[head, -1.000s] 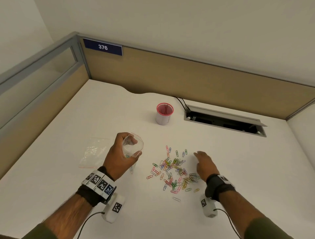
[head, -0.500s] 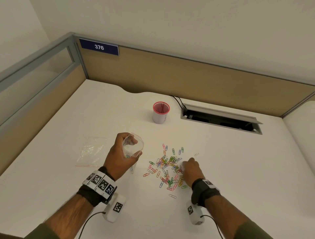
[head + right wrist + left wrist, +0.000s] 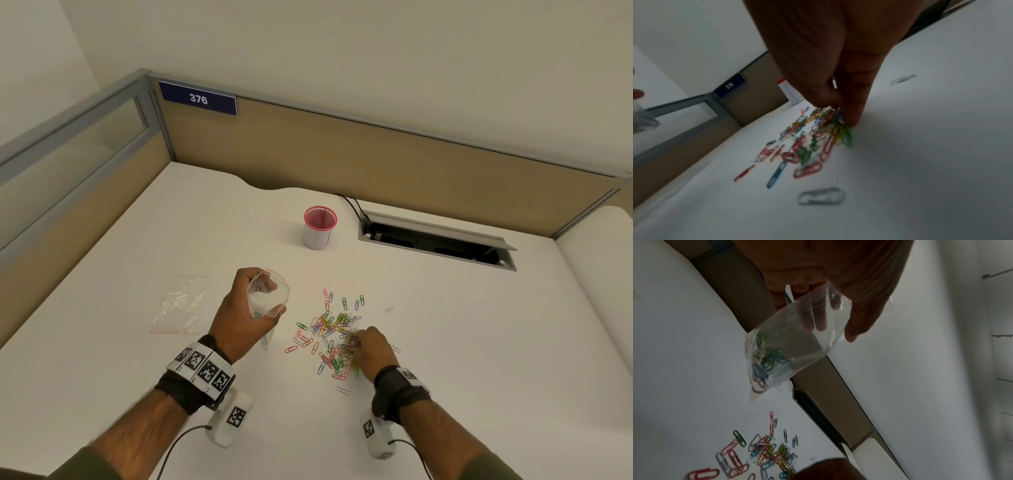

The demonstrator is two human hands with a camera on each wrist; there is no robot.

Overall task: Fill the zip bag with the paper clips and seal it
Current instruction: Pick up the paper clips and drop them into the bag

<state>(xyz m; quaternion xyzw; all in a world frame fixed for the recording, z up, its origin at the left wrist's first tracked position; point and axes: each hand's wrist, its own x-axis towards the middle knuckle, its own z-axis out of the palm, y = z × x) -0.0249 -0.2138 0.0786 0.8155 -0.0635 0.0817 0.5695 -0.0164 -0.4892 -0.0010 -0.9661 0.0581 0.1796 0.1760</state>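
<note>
1 zip bag mouth up, upright.

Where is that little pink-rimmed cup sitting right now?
In the head view the pink-rimmed cup stands upright toward the back of the white desk, just left of the open cable hatch and beyond the paper clips.

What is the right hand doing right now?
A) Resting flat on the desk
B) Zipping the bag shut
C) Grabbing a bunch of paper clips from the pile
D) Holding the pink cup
C: the right hand has its fingertips pinched around a bunch of paper clips at the pile, while the pink cup stands apart and the left hand holds the zip bag open.
</note>
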